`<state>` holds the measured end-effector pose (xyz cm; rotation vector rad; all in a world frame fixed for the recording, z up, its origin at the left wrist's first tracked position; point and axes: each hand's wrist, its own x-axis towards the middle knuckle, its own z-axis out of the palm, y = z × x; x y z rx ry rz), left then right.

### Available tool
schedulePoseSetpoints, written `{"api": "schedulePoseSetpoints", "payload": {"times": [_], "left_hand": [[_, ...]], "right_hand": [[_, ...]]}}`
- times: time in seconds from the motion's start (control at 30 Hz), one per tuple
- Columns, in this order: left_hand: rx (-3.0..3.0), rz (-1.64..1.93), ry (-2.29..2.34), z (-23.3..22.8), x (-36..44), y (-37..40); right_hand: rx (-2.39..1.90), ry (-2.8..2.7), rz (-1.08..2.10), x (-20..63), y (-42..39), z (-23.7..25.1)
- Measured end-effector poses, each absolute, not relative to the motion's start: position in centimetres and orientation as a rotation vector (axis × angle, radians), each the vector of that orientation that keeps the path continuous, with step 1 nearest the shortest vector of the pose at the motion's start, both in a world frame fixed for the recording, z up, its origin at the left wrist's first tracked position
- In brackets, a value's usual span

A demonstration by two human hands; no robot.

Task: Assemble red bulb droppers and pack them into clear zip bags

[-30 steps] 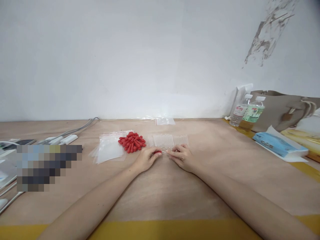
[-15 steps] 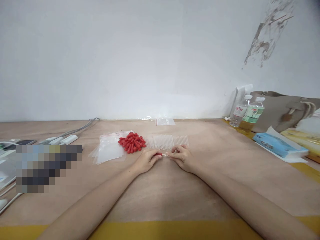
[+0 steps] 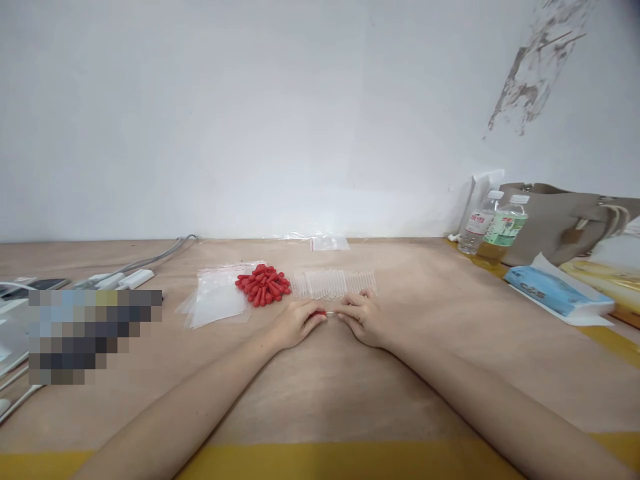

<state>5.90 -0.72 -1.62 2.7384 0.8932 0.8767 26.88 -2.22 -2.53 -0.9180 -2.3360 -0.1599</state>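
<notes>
Between thumb and fingers, my left hand [image 3: 300, 323] pinches a red rubber dropper bulb [image 3: 321, 313], mostly hidden by the fingers. My right hand [image 3: 365, 319] is closed on a thin clear glass dropper tube [image 3: 331, 313], whose end meets the bulb's mouth. Just beyond the hands lies a row of similar clear glass tubes [image 3: 325, 283], side by side. A pile of red rubber bulbs [image 3: 263, 285] sits to the left of that row, partly over some clear zip bags [image 3: 217, 300].
Cables and a white power strip [image 3: 135, 279] lie on the left, near a blurred-out patch. At right stand two drink bottles [image 3: 505, 227], a grey handbag [image 3: 555, 220] and a blue tissue pack [image 3: 557, 291]. Another small zip bag [image 3: 330, 244] rests by the wall.
The red bulb and the glass tube now sit in line, with more of the bulb showing past my left fingertips. Both hands stay in nearly the same place.
</notes>
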Motion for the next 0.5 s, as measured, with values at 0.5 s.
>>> {"api": "schedulePoseSetpoints", "payload": {"times": [0.5], "left_hand": [[2.75, 0.966, 1.035, -1.1, 5.19, -0.46]], "right_hand": [[-0.966, -2.222, 0.059, 26.87, -2.32, -2.74]]}}
